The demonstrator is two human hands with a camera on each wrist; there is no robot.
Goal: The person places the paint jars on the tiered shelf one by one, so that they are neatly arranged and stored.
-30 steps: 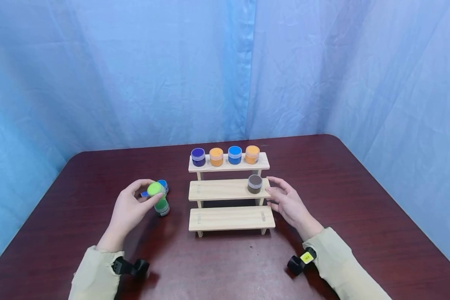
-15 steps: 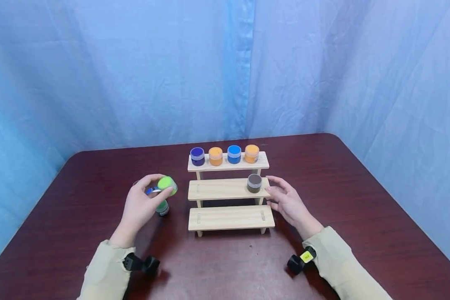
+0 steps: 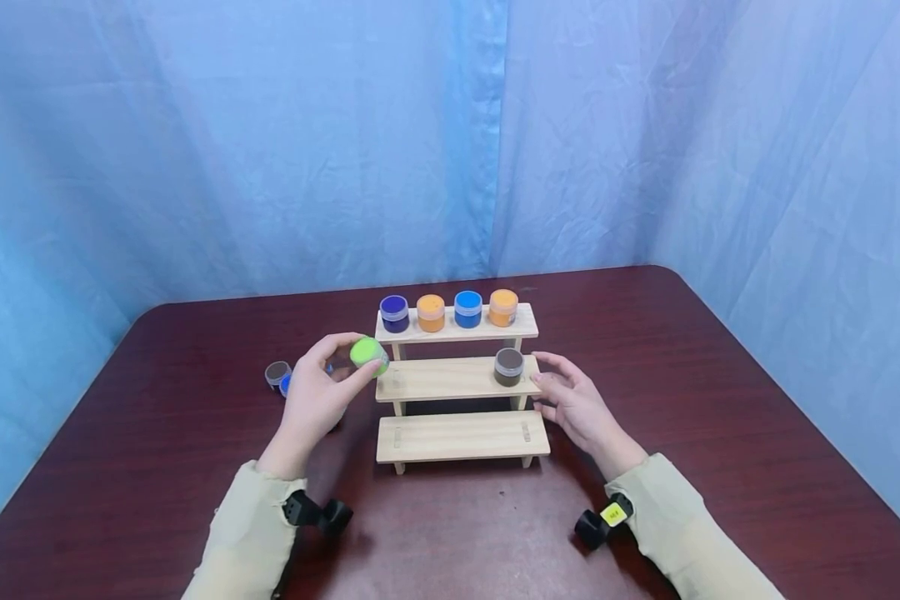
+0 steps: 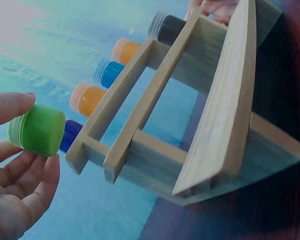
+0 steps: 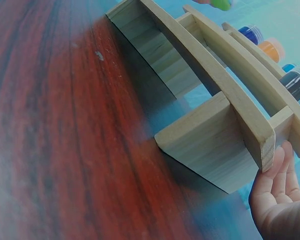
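My left hand [image 3: 317, 398] pinches a small paint jar [image 3: 369, 356] with a light green lid between thumb and fingers, off the table, by the left end of the middle shelf. In the left wrist view the green jar [image 4: 37, 130] is tilted, apart from the wood. My right hand [image 3: 581, 408] holds the right end of the three-tier wooden stand [image 3: 457, 379] at its middle shelf, fingers about the board's end. A dark brown paint jar [image 3: 508, 367] stands on that shelf near the right fingers. Along the top shelf stand purple [image 3: 394, 314], orange [image 3: 431, 313], blue [image 3: 468, 309] and second orange [image 3: 503, 308] jars.
Beyond my left hand, a brown-lidded jar [image 3: 277, 374] and a blue jar [image 3: 286, 385] are partly hidden on the dark red table [image 3: 157, 400]. Other jars are mostly covered by that hand. A blue curtain [image 3: 307, 150] hangs behind and beside the table.
My left hand has carried the light green jar right and slightly up, from the jars on the table to the stand. My right hand has stayed at the stand's end.
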